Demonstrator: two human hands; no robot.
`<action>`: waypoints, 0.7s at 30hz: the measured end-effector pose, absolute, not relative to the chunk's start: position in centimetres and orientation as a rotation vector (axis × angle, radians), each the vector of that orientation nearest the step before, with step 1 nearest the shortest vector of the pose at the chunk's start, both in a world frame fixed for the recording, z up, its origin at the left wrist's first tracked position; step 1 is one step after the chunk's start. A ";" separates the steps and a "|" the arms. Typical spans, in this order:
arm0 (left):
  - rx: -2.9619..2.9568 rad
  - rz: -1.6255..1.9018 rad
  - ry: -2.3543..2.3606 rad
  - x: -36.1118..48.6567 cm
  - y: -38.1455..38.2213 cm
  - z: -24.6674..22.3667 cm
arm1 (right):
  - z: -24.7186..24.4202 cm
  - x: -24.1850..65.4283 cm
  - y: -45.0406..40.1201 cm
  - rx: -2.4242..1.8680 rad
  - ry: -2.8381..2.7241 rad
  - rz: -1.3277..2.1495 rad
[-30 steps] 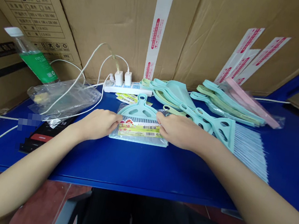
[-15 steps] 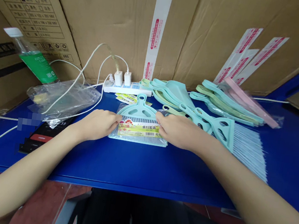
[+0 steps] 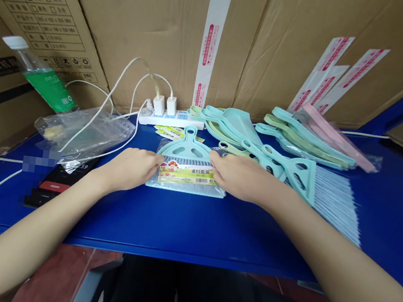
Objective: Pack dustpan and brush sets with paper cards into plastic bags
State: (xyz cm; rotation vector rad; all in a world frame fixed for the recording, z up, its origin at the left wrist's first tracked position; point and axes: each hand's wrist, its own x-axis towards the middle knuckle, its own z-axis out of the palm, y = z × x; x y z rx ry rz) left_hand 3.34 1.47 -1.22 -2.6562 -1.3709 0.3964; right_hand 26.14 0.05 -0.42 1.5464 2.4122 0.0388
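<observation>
A light-blue dustpan and brush set (image 3: 191,151) lies flat in clear plastic in front of me, its handle pointing away. Across the bristles runs a yellow-green printed label (image 3: 187,174). My left hand (image 3: 135,166) has its fingers curled on the left edge of the pack. At the opposite edge, my right hand (image 3: 233,174) grips the pack beside the label, thumb and fingers closed. Just past the right hand are loose light-blue brushes (image 3: 300,176) with pale bristles, partly hidden by my forearm.
Dustpans (image 3: 237,123) and a wrapped stack with a pink dustpan (image 3: 340,139) lie at the back. A power strip (image 3: 170,118) with white plugs sits behind several loose labels (image 3: 170,132). Left are cables, a plastic bag (image 3: 86,123), a green-labelled bottle (image 3: 48,86) and a black phone (image 3: 51,189).
Both hands keep their hold on the dustpan and brush set. Almost nothing differs, apart from a very slight shift of the view.
</observation>
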 end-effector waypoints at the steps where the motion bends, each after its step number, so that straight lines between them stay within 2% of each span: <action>1: -2.655 0.393 -1.369 3.3 1.5 -1.2 | -0.4 26.2 0.1 1.547 2.413 0.036; 21: -2.618 0.390 -1.352 3.2 1.4 -1.4 | -0.4 26.0 -0.1 1.553 2.374 0.075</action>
